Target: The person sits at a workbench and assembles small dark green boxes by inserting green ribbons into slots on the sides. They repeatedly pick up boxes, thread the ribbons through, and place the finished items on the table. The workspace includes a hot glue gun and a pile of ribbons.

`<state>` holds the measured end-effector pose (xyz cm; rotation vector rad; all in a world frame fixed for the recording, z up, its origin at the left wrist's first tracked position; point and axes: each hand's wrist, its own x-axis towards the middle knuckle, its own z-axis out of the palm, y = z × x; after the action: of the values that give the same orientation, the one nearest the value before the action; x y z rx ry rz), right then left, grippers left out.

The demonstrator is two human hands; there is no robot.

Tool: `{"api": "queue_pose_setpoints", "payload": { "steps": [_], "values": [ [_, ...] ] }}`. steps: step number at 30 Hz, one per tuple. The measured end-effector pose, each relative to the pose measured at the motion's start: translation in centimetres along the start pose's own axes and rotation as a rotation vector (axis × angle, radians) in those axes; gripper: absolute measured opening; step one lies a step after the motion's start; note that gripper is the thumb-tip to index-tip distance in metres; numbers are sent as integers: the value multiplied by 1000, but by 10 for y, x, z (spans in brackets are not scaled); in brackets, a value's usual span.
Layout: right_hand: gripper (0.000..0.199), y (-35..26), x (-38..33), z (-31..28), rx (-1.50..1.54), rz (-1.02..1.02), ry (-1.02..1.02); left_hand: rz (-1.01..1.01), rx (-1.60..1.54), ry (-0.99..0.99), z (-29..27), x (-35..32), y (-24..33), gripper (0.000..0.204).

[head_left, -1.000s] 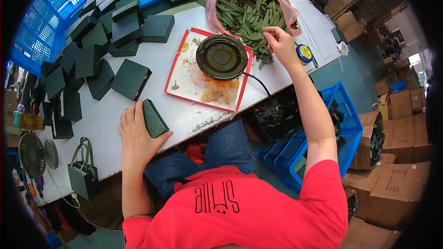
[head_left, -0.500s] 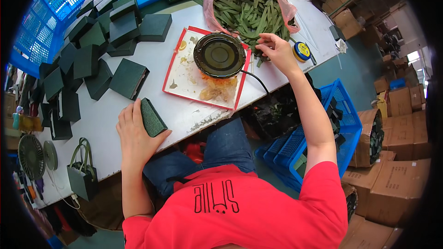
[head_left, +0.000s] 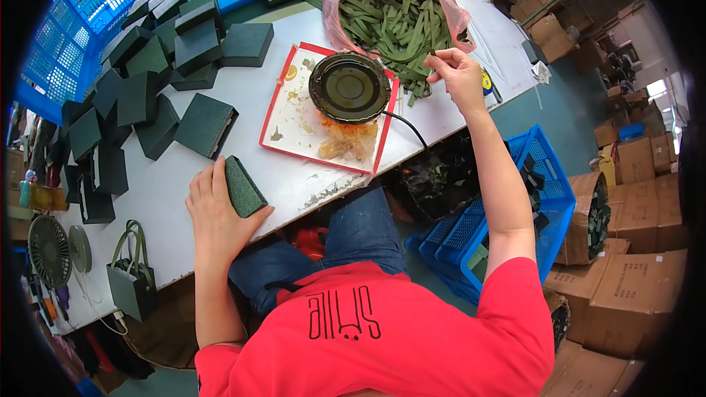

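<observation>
1. Blue plastic crate (head_left: 110, 0): far left of the white table (head_left: 169, 198), behind a pile of dark green boxes (head_left: 140, 81).
2. Red-rimmed tray (head_left: 294, 114): at table centre, smeared with residue, bearing a round black pot (head_left: 349, 88) with a black cord (head_left: 408, 129).
3. Small fan (head_left: 48, 250) and dark gift bag (head_left: 132, 287): at the near left table end.
4. Blue basket (head_left: 515, 220): on the floor, right.
5. Cardboard cartons (head_left: 632, 301): stacked far right.
</observation>
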<state>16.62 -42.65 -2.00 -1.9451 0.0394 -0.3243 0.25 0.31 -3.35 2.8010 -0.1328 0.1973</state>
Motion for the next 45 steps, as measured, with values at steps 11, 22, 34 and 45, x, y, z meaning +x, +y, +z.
{"api": "queue_pose_setpoints", "payload": {
  "steps": [11,22,34,45],
  "values": [
    [32,8,-13,14,-327,-46,-210,-11,13,-14,2,0,-2,105],
    [17,4,-28,4,-618,-414,-140,-16,11,-13,2,0,-1,105],
    [13,16,-33,18,-665,-461,-195,-15,7,-9,2,0,0,104],
    [15,12,-32,20,-631,-383,-159,-7,10,-6,1,0,-1,104]
  ]
}}
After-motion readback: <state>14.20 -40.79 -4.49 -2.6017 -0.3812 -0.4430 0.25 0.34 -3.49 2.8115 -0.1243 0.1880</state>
